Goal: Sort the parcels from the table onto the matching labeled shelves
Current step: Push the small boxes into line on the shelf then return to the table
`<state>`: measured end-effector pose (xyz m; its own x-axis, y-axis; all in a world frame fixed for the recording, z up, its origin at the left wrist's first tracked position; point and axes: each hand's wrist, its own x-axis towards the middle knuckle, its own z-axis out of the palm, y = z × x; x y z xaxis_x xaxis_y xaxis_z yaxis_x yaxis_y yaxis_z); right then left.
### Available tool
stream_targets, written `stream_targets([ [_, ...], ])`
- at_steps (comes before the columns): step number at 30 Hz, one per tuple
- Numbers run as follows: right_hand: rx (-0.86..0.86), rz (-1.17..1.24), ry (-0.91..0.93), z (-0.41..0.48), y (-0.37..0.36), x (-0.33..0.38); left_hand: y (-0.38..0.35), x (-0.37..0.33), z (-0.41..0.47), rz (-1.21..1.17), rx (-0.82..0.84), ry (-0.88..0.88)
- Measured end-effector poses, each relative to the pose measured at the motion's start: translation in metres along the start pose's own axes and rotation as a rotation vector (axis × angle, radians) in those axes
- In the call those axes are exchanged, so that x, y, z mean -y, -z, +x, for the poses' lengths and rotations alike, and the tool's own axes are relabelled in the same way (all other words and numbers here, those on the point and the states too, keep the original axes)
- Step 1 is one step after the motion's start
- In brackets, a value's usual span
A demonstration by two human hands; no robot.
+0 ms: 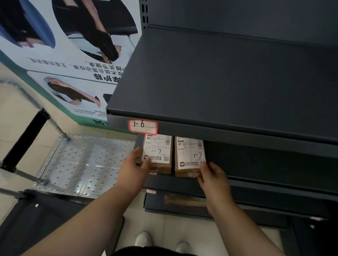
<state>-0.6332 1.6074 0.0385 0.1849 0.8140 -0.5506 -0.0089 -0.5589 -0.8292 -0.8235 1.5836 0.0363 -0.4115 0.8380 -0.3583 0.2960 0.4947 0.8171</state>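
Where the upper shelf (239, 83) ends in its front lip, a red-bordered tag (142, 126) reading 1-6 is stuck near the left corner. That lip overhangs the gap beneath it, so the far ends of anything below the tag are hidden. Two brown parcels sit just below the tag, side by side with a narrow gap between them. Each carries one white label handwritten 1-7, and their near ends stick out past the front edge of the lower shelf (281, 188). To the right of the tag, that lower shelf runs bare and dark.

Two bare arms reach up toward the tag from below. The left hand (134, 163) grips the left parcel (158, 151) at its near left corner, with the thumb over the label. The right hand (212, 178) holds the right parcel (189, 156) at its near right corner, fingers curled round the end. Left of the tag stand one platform cart (83, 165) and one poster (69, 37).
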Motion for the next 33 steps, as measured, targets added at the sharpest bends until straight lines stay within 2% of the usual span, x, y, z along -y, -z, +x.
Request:
stream_targets([
  [3, -0.057, -0.312, 0.184, -0.010, 0.003, -0.003, 0.011, 0.000, -0.004, 0.331, -0.082, -0.221],
  [5, -0.068, -0.445, 0.310, -0.021, 0.004, -0.008, 0.017, 0.000, -0.011, 0.548, -0.102, -0.467],
  [8, -0.048, -0.704, 0.503, -0.039, 0.000, -0.019, 0.018, 0.011, -0.015, 0.727, -0.065, -0.804],
  [12, -0.016, -1.179, 0.644, -0.046, -0.006, -0.035, 0.016, 0.020, -0.019, 0.880, 0.092, -0.958],
  [14, 0.001, -1.304, 0.653, -0.045, -0.011, -0.037, 0.015, 0.024, -0.016, 0.981, 0.127, -0.962],
  [18, 0.003, -1.455, 0.603, -0.039, -0.018, -0.030, 0.016, 0.027, -0.008, 1.090, 0.199, -0.842],
  [27, 0.076, -1.474, 0.521, -0.011, -0.036, -0.005, 0.018, 0.019, 0.017, 1.091, 0.280, -0.798],
  [33, 0.069, -1.481, 0.516, 0.005, -0.041, 0.000, 0.017, 0.005, 0.032, 1.192, 0.296, -0.759],
])
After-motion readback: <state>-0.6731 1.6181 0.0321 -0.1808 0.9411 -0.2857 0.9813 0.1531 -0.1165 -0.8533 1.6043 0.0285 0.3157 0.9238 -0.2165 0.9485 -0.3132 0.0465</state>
